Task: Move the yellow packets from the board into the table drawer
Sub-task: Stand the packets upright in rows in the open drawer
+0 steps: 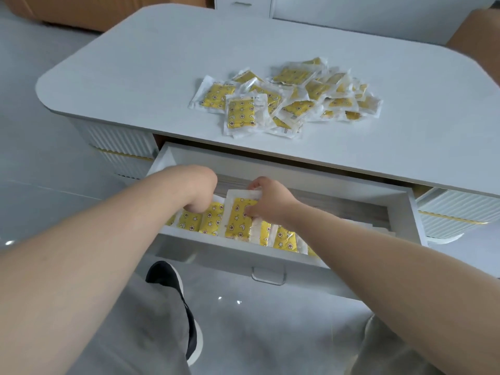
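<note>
Pale grey tiles (pixel 243 320) gleam under the white table (pixel 162 63), whose drawer (pixel 243 249) stands pulled out toward you.

Your right hand (pixel 266 203) is inside that drawer. Its thumb and curled fingers pinch one yellow packet (pixel 238 215) by the clear wrapper, holding it upright and a little tilted against the near side. Your left hand (pixel 198 189) is bent down at the wrist just to the left. Its fingers dip among the packets and are hidden behind the back of the hand, so you cannot tell whether they grip anything.

Around both hands, a row of packets (pixel 209 223) stands on edge along the drawer's near wall, running from left of your left hand to beneath your right forearm. Each is yellow with small star and moon prints inside a clear sleeve. Toward the right, the drawer's grey wood-grain bottom shows. A metal handle (pixel 268 277) hangs from the drawer front.

Beyond the drawer, well apart from your hands, a pile of yellow packets (pixel 292 98) lies flat and overlapping on the tabletop, right of its middle.

Below, your grey trousers (pixel 151 334) and a black shoe (pixel 165 274) show over the tiles.
</note>
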A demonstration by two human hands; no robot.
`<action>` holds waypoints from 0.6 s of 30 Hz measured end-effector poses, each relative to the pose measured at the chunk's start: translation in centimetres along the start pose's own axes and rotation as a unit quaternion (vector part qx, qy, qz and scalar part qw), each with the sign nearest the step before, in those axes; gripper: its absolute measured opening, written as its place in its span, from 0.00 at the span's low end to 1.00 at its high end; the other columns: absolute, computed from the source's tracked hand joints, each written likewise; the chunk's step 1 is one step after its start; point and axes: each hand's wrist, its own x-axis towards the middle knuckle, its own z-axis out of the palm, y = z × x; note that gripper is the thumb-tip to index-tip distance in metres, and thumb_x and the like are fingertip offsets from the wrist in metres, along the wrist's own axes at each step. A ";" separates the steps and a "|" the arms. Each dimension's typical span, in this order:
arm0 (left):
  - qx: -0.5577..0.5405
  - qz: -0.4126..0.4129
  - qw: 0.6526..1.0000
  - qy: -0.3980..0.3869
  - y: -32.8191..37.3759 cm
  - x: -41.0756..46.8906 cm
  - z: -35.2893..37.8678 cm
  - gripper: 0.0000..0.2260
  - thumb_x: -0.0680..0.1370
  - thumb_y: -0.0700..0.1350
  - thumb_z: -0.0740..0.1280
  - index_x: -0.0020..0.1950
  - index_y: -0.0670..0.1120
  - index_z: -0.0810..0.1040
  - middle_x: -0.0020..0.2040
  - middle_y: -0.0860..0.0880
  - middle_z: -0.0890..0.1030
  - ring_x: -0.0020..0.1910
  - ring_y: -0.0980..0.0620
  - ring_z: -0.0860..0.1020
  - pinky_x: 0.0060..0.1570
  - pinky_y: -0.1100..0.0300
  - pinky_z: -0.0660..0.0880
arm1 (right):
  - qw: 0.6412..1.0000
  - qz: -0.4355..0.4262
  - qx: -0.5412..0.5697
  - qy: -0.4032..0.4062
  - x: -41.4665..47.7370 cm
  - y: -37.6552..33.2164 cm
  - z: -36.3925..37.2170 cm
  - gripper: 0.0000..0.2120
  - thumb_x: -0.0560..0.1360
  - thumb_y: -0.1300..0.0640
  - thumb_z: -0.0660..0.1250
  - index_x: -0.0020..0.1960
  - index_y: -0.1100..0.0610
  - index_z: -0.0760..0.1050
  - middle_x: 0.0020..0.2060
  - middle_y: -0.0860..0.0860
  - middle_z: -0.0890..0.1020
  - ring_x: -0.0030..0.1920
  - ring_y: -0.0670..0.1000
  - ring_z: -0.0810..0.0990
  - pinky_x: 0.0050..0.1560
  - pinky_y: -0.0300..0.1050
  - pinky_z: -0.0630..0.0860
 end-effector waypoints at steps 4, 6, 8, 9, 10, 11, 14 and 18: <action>-0.042 -0.003 0.998 0.049 -0.8 -0.7 0.1 0.14 0.79 0.39 0.66 0.64 0.46 0.79 0.49 0.51 0.73 0.44 0.48 0.72 0.45 0.58 0.75 | 0.984 -0.018 -0.174 -0.031 0.0 0.8 1.8 0.32 0.73 0.59 0.74 0.74 0.52 0.67 0.60 0.54 0.77 0.58 0.55 0.76 0.50 0.48 0.78; -0.072 -0.002 0.995 0.073 -0.8 -0.9 -0.4 0.13 0.79 0.39 0.66 0.63 0.45 0.80 0.50 0.50 0.78 0.45 0.48 0.74 0.48 0.56 0.76 | 0.962 -0.026 -0.271 -0.014 0.1 0.8 2.3 0.33 0.73 0.53 0.73 0.74 0.50 0.65 0.65 0.56 0.72 0.67 0.59 0.69 0.59 0.53 0.74; -0.094 0.003 0.991 0.092 -0.5 -1.2 -1.2 0.09 0.79 0.39 0.66 0.59 0.45 0.80 0.52 0.49 0.80 0.46 0.47 0.77 0.49 0.55 0.77 | 0.935 -0.037 -0.353 0.005 0.2 0.4 2.5 0.33 0.72 0.49 0.74 0.73 0.50 0.66 0.67 0.57 0.67 0.68 0.60 0.66 0.65 0.56 0.69; -0.104 0.006 0.989 0.105 -0.4 -1.4 -1.7 0.06 0.79 0.39 0.66 0.55 0.46 0.79 0.50 0.50 0.79 0.45 0.47 0.76 0.48 0.55 0.77 | 0.926 -0.039 -0.374 0.011 0.2 0.2 2.5 0.33 0.72 0.48 0.74 0.72 0.50 0.66 0.66 0.57 0.67 0.67 0.60 0.66 0.66 0.55 0.69; -0.117 0.012 0.986 0.118 -0.3 -1.7 -2.2 0.05 0.79 0.40 0.66 0.52 0.47 0.78 0.48 0.51 0.78 0.44 0.48 0.75 0.48 0.54 0.77 | 0.921 -0.041 -0.388 0.015 0.0 -0.1 2.5 0.32 0.72 0.48 0.74 0.72 0.51 0.66 0.65 0.57 0.66 0.66 0.59 0.66 0.65 0.55 0.68; -0.134 0.017 0.982 0.128 -0.3 -2.0 -2.8 0.05 0.79 0.41 0.67 0.52 0.49 0.78 0.48 0.52 0.79 0.45 0.48 0.76 0.52 0.53 0.79 | 0.917 -0.047 -0.396 0.018 -0.2 -0.4 2.4 0.30 0.72 0.49 0.73 0.70 0.51 0.66 0.65 0.57 0.66 0.65 0.59 0.66 0.65 0.55 0.68; -0.179 0.027 0.971 0.156 -0.3 -3.0 -5.0 0.09 0.80 0.44 0.68 0.60 0.51 0.79 0.54 0.51 0.81 0.53 0.48 0.80 0.56 0.50 0.78 | 0.929 -0.103 -0.350 0.057 -1.5 -1.5 1.4 0.22 0.76 0.49 0.68 0.67 0.53 0.69 0.63 0.56 0.69 0.63 0.58 0.67 0.64 0.53 0.68; -0.200 0.053 0.958 0.196 -0.1 -2.5 -8.1 0.06 0.80 0.45 0.68 0.56 0.54 0.78 0.49 0.53 0.78 0.51 0.48 0.77 0.50 0.56 0.74 | 0.920 -0.215 -0.247 0.217 -3.2 -2.4 -2.3 0.12 0.77 0.57 0.64 0.60 0.54 0.78 0.56 0.53 0.77 0.58 0.56 0.73 0.57 0.51 0.73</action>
